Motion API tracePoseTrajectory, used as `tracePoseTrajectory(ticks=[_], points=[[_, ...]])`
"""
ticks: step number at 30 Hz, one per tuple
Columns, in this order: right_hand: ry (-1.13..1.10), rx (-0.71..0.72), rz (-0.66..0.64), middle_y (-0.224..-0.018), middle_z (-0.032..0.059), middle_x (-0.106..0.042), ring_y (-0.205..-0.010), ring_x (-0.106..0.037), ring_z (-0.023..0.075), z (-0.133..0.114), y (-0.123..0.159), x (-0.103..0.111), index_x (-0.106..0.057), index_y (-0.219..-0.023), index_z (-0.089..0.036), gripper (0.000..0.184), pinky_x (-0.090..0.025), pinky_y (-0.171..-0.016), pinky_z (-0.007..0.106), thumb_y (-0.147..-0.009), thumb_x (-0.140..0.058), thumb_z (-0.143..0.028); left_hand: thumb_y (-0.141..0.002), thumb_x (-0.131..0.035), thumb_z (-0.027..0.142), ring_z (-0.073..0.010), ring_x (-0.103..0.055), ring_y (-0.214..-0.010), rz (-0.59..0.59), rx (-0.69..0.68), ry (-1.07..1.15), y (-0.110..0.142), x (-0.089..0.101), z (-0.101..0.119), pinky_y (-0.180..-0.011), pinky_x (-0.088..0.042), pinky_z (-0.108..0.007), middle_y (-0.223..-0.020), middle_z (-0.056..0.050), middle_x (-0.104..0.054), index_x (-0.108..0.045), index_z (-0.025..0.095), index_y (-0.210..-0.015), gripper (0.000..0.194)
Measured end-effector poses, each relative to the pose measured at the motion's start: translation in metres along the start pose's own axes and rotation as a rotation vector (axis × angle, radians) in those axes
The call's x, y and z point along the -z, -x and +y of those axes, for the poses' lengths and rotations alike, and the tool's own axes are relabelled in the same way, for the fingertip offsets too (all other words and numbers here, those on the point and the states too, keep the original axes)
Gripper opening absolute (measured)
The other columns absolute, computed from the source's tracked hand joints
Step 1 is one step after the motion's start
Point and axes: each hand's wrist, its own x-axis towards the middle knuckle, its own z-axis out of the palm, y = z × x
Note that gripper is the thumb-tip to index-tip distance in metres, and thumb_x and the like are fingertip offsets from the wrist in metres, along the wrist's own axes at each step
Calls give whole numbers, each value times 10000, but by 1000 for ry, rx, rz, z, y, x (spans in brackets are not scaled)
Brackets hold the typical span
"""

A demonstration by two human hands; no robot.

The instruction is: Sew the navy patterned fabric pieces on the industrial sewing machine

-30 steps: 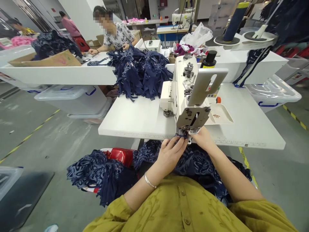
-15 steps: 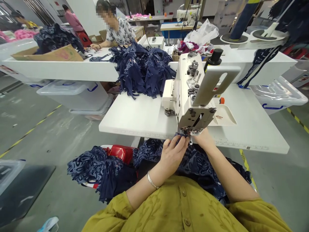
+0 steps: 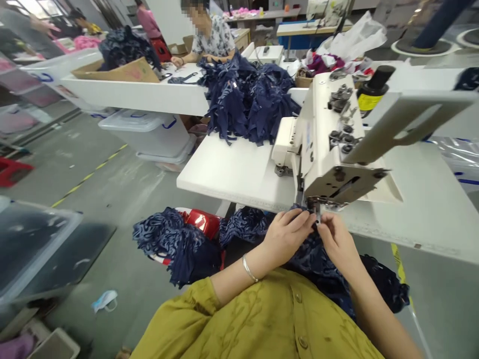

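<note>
A white sewing machine [image 3: 312, 129] stands on the white table, its needle area close in front of both hands. My left hand [image 3: 286, 237], with a silver bangle on the wrist, presses closed fingers on a dark navy fabric piece [image 3: 298, 206] just left of the presser foot. On the other side of the foot is my right hand [image 3: 339, 244], its thumb and fingers drawn together in a pinch. Whatever lies between them is too small to make out. Patterned navy fabric [image 3: 310, 257] hangs over my lap below the hands.
Navy garment pieces [image 3: 247, 99] are heaped on the table [image 3: 224, 169] left of the machine. More patterned fabric [image 3: 160, 234] lies over a red stool [image 3: 202, 223]. A lidded plastic bin [image 3: 145, 132] stands beneath the side table. Across it sits a co-worker [image 3: 217, 37].
My view has swung right and closer to the machine. My right hand has come out from behind the needle area to the front, its fingers now pinched. My left hand stays at the fabric.
</note>
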Motion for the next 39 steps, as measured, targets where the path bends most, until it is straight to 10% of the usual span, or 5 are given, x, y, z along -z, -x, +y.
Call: tracePoseTrajectory(ticks=[3, 10, 19, 28, 39], points=[[-113, -80, -330, -848, 61, -665, -803, -611, 251, 11, 13, -1, -597, -907, -214, 373, -512, -755, 348, -895, -453, -558, -961, -466, 377, -202, -422, -1325, -46, 5, 162, 14, -5, -8, -1103, -374, -355, -1360, -89, -535, -430, 225, -1383, 451], [-548, -167, -517, -1020, 84, -709, -958, -655, 270, 53, 52, -16, -656, -1024, -242, 411, -528, -856, 373, -887, -482, -587, -506, -731, 747, -381, -288, -1391, -206, 399, 843, 118, -42, -32, -1091, -340, -507, -1515, -274, -184, 4, 159, -1514, 1379], [-662, -227, -339, -1021, 128, -717, -980, -682, 285, 68, 48, -58, -512, -1303, -282, 740, -537, -856, 469, -865, -140, -749, -805, -661, 468, -235, -629, -1028, -608, 767, 1367, 152, -28, -28, -949, -469, -423, -1116, -124, -662, -396, 158, -1418, 736], [-466, -292, -894, -631, 24, -635, -591, -596, 186, 71, 57, -114, -652, -811, -165, 583, -537, -649, 367, -773, -517, -731, -745, -735, 476, -266, -603, -1020, -463, 548, 41, 124, 94, -97, -924, -468, -388, -1083, -74, -628, -460, 252, -1349, 701], [76, -97, -317, -1173, 132, -644, -1135, -567, 277, 126, -33, -105, -627, -1116, -191, 308, -431, -956, 397, -920, -467, -365, -743, -731, 495, -390, -565, -1153, -738, 802, -287, 139, -29, -133, -899, -476, -424, -1342, -296, -445, -282, 113, -1470, 936]])
